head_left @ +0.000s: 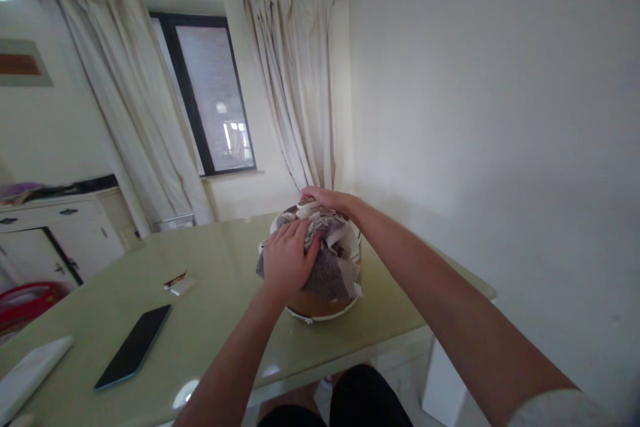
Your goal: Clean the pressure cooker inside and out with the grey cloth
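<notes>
Wad (333, 273) seen on container (317, 307), table's (220, 260) right side; judged light, soft, tearable, best cupped broadly. Left hand (287, 260) laid on top, right hand (330, 201) at far side; fingers' clamping can't be told.

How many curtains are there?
2: the left curtain hangs left of the window, and the right curtain hangs right of it.
</notes>
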Tool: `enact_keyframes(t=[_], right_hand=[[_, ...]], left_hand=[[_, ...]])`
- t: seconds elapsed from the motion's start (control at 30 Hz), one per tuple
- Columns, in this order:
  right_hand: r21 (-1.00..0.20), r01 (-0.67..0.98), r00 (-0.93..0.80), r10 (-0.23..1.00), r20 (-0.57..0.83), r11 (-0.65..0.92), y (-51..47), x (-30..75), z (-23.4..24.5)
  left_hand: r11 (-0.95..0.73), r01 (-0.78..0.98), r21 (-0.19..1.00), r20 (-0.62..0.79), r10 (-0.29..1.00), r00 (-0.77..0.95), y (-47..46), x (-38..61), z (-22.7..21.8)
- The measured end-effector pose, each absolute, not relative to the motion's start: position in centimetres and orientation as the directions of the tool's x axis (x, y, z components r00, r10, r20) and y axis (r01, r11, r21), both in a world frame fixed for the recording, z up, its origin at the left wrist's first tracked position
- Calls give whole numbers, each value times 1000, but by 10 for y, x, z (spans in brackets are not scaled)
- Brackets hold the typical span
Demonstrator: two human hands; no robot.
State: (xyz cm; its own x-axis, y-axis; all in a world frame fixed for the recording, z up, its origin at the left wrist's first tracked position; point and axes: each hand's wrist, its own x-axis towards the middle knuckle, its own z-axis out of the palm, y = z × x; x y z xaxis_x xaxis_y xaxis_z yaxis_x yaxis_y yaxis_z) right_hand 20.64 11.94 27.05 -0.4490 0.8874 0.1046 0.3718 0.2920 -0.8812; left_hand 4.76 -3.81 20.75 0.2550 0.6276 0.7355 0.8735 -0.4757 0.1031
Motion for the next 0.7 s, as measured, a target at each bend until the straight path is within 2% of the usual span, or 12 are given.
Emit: enact_keyframes(t=[0.1,0.2,0.3,0.47,0.6,0.7], right_hand=[[-959,260,-456,890,-20,112,119,208,272],[-970,237,-444,894,-66,46,120,209,274],[-963,267,-445,889,-103,22,123,207,276],[-895,378,-447,893,48,237,123,203,280],[-836,433,-434,891,135,338,118,206,275],[-673,554,-408,864,295,491,115,210,268]], left_hand=[[-443,888,125,630,727,274,-18,49,234],[-477,876,67,524,764,376,0,48,259],[-506,863,-11,493,748,445,8,49,268],[-593,792,-145,585,594,552,-5,61,258],[-650,742,-166,652,492,577,-23,53,234],[-737,662,-136,678,418,605,-27,29,212]])
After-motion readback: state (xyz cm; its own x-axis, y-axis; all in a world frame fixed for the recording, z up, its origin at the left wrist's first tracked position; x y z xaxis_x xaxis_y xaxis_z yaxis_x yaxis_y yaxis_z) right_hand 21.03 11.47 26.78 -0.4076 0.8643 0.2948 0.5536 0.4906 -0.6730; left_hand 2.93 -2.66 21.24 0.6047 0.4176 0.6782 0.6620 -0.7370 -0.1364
